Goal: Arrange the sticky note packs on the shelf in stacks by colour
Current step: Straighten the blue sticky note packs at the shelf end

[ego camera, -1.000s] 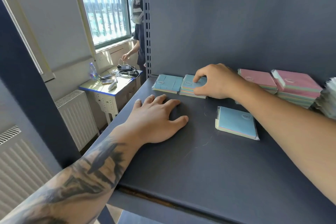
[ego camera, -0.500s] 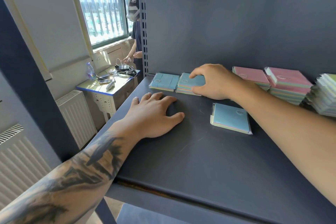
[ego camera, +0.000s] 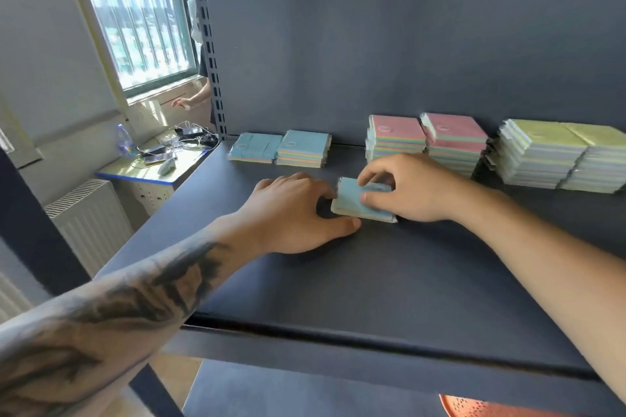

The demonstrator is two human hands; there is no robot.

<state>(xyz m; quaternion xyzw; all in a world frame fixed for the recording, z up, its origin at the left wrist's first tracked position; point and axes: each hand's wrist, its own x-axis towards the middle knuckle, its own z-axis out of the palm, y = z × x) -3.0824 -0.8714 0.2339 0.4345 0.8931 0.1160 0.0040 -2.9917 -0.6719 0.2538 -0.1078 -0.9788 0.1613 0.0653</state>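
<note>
Step in hand: collecting the loose blue-topped sticky note pack (ego camera: 359,197) lying mid-way on the dark grey metal shelf (ego camera: 372,281). The right hand (ego camera: 403,189) pinches it, fingers clamped on its top and near edge; the left hand (ego camera: 294,213) rests beside it, fingers relaxed, thumb touching its corner. Next, probably: lift it onto the blue stacks (ego camera: 279,148) at the back left. The right hand hides the pack's far side.

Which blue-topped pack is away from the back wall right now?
The loose blue pack mid-shelf, pinched by the right hand with the left hand at its near corner. The other two blue groups sit untouched against the back wall.
</note>
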